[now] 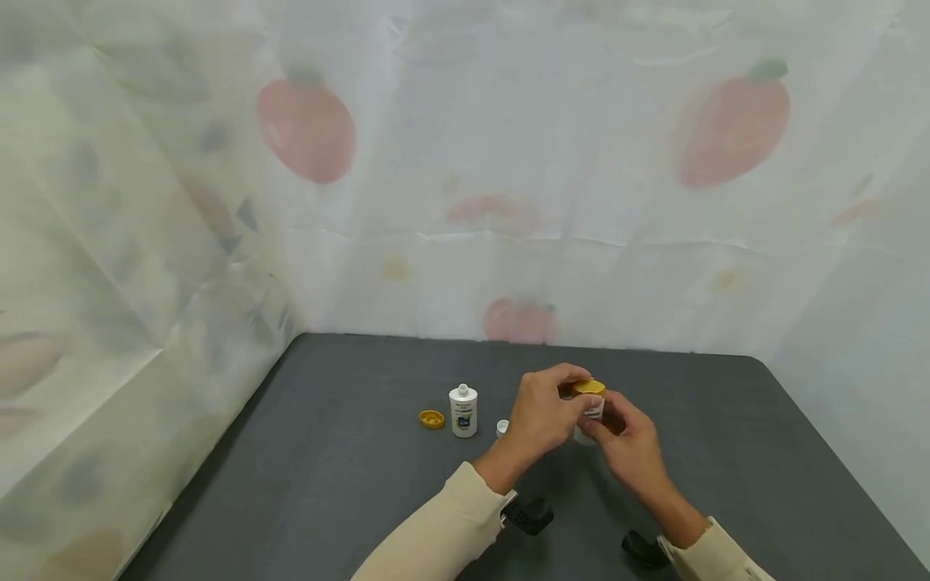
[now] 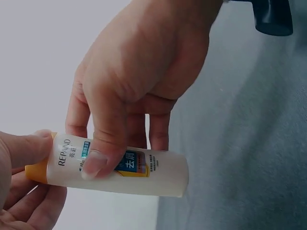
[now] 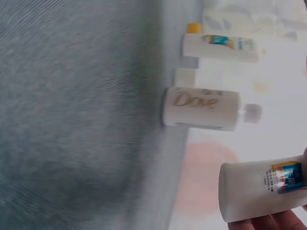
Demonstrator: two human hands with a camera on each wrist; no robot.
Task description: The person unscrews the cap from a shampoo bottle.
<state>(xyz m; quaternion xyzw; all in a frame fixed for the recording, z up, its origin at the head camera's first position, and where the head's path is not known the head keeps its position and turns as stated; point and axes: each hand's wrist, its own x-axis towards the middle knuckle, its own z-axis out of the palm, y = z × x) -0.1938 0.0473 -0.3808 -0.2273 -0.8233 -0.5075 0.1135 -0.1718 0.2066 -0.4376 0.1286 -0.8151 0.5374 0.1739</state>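
Note:
Above the table, my two hands hold a white shampoo bottle [image 2: 158,184] with a yellow cap [image 1: 590,387]. My left hand [image 1: 543,410] pinches the cap at the top, thumb in front and fingers behind. My right hand [image 1: 634,448] grips the bottle's body, its thumb lying across the label in the left wrist view. The bottle stands roughly upright in the head view. In the right wrist view, only its lower part shows, with the right fingertips at its edge. Whether the cap is seated or loose cannot be told.
Left of my hands, an uncapped white bottle [image 1: 463,413] stands beside a yellow cap [image 1: 432,420]. A small white cap [image 1: 503,428] lies near my left wrist. An uncapped Dove bottle [image 3: 201,109] stands in the right wrist view. A printed curtain [image 1: 581,161] hangs behind the dark table [image 1: 349,484].

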